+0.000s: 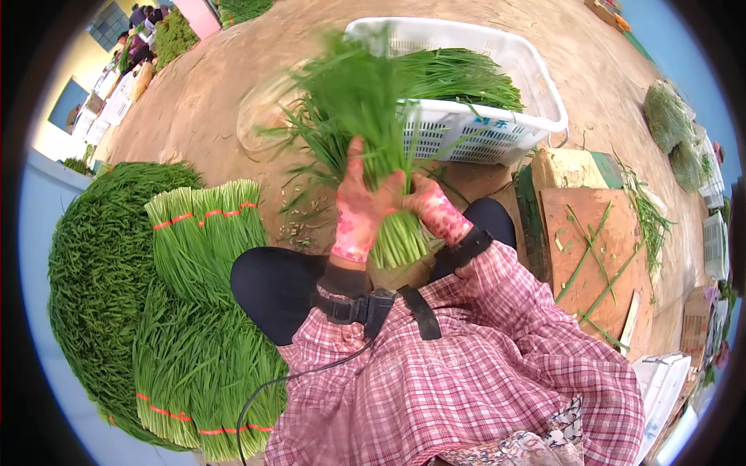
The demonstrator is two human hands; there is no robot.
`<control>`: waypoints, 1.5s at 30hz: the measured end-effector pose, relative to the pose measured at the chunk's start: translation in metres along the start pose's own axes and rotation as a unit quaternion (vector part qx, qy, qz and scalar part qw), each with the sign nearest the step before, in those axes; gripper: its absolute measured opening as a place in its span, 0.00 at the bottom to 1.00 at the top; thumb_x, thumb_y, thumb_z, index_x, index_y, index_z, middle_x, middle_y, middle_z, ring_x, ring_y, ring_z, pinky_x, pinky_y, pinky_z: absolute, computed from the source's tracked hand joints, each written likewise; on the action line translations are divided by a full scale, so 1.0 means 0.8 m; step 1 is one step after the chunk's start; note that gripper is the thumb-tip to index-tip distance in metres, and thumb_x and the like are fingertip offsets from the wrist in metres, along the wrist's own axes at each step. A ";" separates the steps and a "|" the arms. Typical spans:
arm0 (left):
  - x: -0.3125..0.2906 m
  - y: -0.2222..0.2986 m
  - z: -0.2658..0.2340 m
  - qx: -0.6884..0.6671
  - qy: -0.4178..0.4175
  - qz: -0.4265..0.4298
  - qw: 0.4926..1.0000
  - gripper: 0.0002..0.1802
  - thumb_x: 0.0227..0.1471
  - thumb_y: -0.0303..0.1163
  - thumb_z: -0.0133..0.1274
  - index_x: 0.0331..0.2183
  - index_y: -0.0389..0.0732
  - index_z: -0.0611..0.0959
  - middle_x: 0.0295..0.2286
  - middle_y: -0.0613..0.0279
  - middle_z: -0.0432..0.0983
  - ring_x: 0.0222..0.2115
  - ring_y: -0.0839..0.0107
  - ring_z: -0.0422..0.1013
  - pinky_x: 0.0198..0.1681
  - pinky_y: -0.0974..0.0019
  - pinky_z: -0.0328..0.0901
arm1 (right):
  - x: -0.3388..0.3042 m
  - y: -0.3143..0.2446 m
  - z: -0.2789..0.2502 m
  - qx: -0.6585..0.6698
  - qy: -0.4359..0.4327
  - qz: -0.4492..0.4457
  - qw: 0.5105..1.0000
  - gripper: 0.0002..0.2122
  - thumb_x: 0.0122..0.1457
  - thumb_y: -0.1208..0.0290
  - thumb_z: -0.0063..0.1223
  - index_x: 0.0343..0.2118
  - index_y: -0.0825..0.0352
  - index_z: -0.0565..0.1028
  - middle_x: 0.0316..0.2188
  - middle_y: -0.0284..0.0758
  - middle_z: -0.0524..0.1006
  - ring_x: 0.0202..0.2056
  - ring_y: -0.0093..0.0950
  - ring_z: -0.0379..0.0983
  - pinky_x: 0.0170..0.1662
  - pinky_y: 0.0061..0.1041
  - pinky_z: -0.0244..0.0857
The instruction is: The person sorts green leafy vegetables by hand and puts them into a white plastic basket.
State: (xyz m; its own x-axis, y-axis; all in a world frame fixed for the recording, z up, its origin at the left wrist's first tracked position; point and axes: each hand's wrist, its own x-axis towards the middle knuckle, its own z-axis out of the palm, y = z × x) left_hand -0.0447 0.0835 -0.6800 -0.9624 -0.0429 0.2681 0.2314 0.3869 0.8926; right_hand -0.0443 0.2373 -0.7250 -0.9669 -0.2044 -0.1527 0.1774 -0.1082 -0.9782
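Note:
Between my knees stands a bunch of garlic chives (399, 242), its pale cut stalks low and its green leaf tips blurred by motion above. My left hand (357, 208), in a pink patterned glove with bare fingers, is closed round the left side of the bunch, thumb pointing up. On the other side, my right hand (437, 206), gloved alike, grips the bunch with its fingers against the stalks. Just beyond the leaves is a white plastic crate (536, 120) with more chives (466, 76) lying in it.
Banded chive bundles (206, 248) lie at my left, beside a large leafy green heap (101, 303). To the right, a wooden board (579, 233) bears loose leaves. Mesh bags (670, 116) stand farther right. Several people (140, 39) are at the far left.

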 end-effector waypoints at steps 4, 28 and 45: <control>0.019 -0.058 -0.040 0.013 -0.004 -0.097 0.995 0.37 0.49 0.43 0.59 0.57 0.39 0.67 0.57 0.60 0.64 0.51 0.73 0.66 0.55 0.69 0.61 | -0.006 0.020 -0.041 0.155 -0.021 0.060 0.986 0.18 0.51 0.75 0.60 0.44 0.75 0.72 0.37 0.38 0.77 0.35 0.25 0.73 0.41 0.24 0.69; -0.035 -0.037 0.004 -0.495 0.059 -0.292 0.816 0.21 0.51 0.32 0.59 0.46 0.35 0.77 0.42 0.58 0.76 0.39 0.66 0.75 0.41 0.64 0.73 | 0.002 0.031 -0.018 0.251 -0.045 0.038 0.966 0.17 0.56 0.73 0.57 0.47 0.74 0.72 0.40 0.38 0.78 0.37 0.27 0.76 0.43 0.25 0.70; -0.042 -0.104 0.027 -0.444 0.097 -0.254 0.854 0.18 0.51 0.25 0.58 0.46 0.37 0.78 0.39 0.60 0.77 0.35 0.66 0.75 0.38 0.62 0.72 | 0.020 -0.119 0.069 -0.234 0.062 -0.292 0.925 0.12 0.52 0.71 0.63 0.39 0.69 0.77 0.30 0.36 0.79 0.32 0.24 0.75 0.35 0.20 0.68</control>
State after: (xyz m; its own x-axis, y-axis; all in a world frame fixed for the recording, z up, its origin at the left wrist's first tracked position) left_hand -0.0345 0.0726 -0.7715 -0.9491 -0.1813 -0.2576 -0.1103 -0.5748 0.8109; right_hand -0.0666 0.1909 -0.6269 -0.8920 -0.1271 0.4337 -0.4518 0.2754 -0.8485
